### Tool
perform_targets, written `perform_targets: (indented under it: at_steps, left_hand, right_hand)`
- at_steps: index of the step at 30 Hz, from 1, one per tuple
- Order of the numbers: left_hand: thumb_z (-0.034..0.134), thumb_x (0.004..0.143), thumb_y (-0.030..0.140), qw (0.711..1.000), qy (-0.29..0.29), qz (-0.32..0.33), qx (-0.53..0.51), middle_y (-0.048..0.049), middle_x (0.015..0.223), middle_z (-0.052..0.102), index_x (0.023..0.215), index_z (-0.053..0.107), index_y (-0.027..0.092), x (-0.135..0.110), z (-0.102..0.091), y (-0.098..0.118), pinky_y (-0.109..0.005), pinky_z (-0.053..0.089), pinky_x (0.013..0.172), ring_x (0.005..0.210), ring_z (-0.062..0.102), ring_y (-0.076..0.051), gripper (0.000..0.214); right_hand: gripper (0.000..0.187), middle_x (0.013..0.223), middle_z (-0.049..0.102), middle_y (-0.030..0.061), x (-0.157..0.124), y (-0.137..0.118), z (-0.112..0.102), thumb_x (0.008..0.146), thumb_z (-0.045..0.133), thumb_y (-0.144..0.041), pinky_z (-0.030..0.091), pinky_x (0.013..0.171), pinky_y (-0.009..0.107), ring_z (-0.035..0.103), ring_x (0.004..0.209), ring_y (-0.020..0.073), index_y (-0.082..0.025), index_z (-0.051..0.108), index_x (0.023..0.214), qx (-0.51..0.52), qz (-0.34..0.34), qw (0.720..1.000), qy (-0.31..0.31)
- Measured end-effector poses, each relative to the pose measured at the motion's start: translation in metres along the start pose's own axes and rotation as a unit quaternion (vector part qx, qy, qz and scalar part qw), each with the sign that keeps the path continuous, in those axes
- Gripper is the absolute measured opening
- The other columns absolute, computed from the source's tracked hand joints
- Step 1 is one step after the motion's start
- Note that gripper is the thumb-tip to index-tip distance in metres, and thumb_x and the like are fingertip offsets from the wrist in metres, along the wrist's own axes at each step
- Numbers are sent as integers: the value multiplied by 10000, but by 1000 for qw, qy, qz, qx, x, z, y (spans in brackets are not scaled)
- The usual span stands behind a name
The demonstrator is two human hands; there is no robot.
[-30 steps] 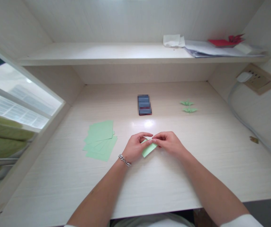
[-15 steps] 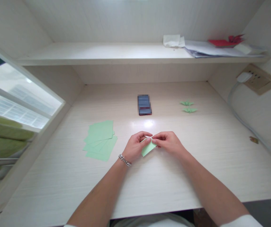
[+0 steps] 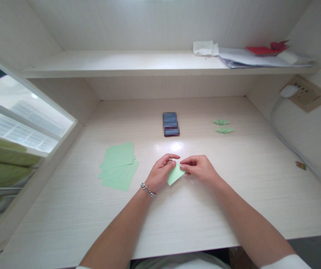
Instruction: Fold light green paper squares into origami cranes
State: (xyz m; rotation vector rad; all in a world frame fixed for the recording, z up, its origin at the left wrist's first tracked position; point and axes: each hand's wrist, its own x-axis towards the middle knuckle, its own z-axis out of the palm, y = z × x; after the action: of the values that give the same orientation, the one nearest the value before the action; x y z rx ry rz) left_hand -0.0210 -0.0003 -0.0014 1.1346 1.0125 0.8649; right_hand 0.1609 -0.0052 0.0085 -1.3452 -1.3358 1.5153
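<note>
A small folded piece of light green paper (image 3: 174,175) is held between my two hands just above the pale wooden desk (image 3: 177,209). My left hand (image 3: 160,173), with a metal bracelet at the wrist, pinches its left edge with curled fingers. From the other side my right hand (image 3: 201,170) pinches the paper's upper right corner between thumb and fingertips. The hands nearly touch above the paper.
A loose pile of green paper sheets (image 3: 119,165) lies to the left. A phone (image 3: 171,124) rests at mid-desk, with two small green folded figures (image 3: 222,126) to its right. The shelf (image 3: 121,63) above carries papers and a red folded figure (image 3: 272,48). A socket and cable (image 3: 292,93) are on the right wall.
The green paper has been folded shorter and now shows as a more compact, triangular shape. My left fingers have shifted slightly upward over it. Both hands stay in the same spot.
</note>
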Motion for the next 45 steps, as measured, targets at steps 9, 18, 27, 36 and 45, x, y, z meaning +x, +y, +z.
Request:
perform_targets:
  at_steps: [9, 18, 27, 36, 45]
  left_hand:
    - [684, 730, 344, 999, 0, 8, 53, -45, 825, 665, 1117, 576, 165, -5, 1, 5, -259, 491, 623, 729, 635, -170, 440]
    - [733, 679, 293, 999, -17, -24, -12, -67, 824, 671, 1108, 556, 134, -5, 5, 4, -326, 550, 620, 669, 664, -182, 491]
    - [720, 659, 201, 999, 4, -17, 46, -53, 818, 687, 1052, 606, 146, -6, 7, 10, -301, 548, 628, 662, 666, -174, 413]
    - [719, 673, 226, 999, 2, -13, 43, -58, 840, 685, 1051, 594, 136, -6, 7, 9, -305, 559, 635, 674, 664, -173, 408]
    - [704, 698, 241, 999, -7, 0, 40, -58, 889, 664, 1043, 589, 139, -6, 4, 7, -318, 564, 642, 679, 664, -167, 378]
  right_hand:
    - [241, 726, 701, 59, 0, -1, 0, 680, 709, -294, 490, 565, 260, 607, 585, 142, -139, 735, 863, -10, -6, 1000, 28]
    - [243, 779, 719, 66, 2, 3, 3, 698, 681, -309, 496, 580, 261, 623, 613, 152, -156, 742, 876, -34, -23, 998, 44]
    - [248, 763, 720, 67, 3, 5, 2, 684, 697, -299, 505, 574, 266, 636, 605, 159, -151, 743, 878, -24, -12, 999, 36]
    - [264, 769, 720, 70, 2, 5, 1, 667, 716, -282, 510, 590, 268, 639, 614, 159, -142, 739, 889, -13, -10, 999, 36]
    - [274, 775, 719, 68, 1, 3, 3, 657, 730, -281, 515, 580, 262, 638, 609, 150, -132, 734, 887, -1, -9, 999, 38]
